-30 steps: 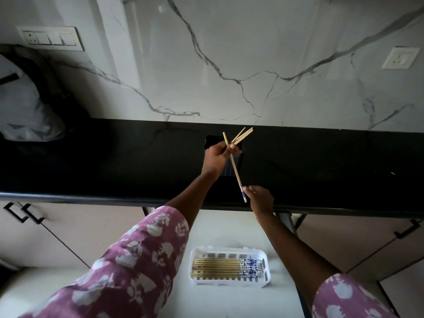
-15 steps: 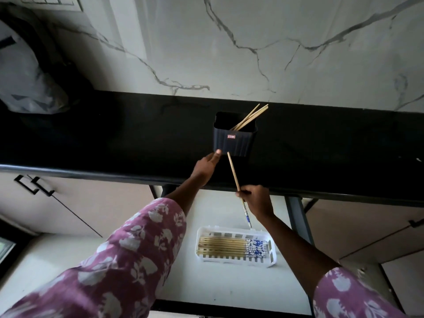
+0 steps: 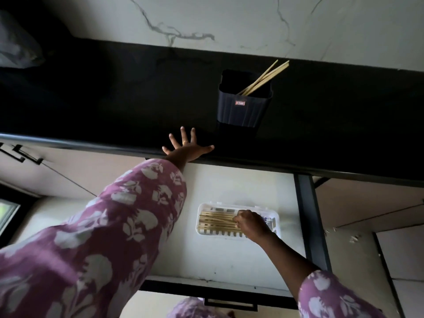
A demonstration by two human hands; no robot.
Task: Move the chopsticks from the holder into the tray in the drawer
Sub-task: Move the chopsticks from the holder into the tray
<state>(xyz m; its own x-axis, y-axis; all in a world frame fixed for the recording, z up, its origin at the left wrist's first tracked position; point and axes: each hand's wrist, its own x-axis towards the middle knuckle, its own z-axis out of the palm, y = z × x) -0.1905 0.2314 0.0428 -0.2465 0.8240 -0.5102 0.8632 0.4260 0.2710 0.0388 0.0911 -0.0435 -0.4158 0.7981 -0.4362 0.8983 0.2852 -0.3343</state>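
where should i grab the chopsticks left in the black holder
Pinch the chopsticks by the bare upper ends that stick out past the rim of the holder. They lean toward its far right corner, and the walls hide their lower parts, so come from above on the right and draw them out along their slant.

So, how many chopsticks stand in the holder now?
3 chopsticks, side by side, leaning over the back right corner of the holder. Others may lie hidden inside.
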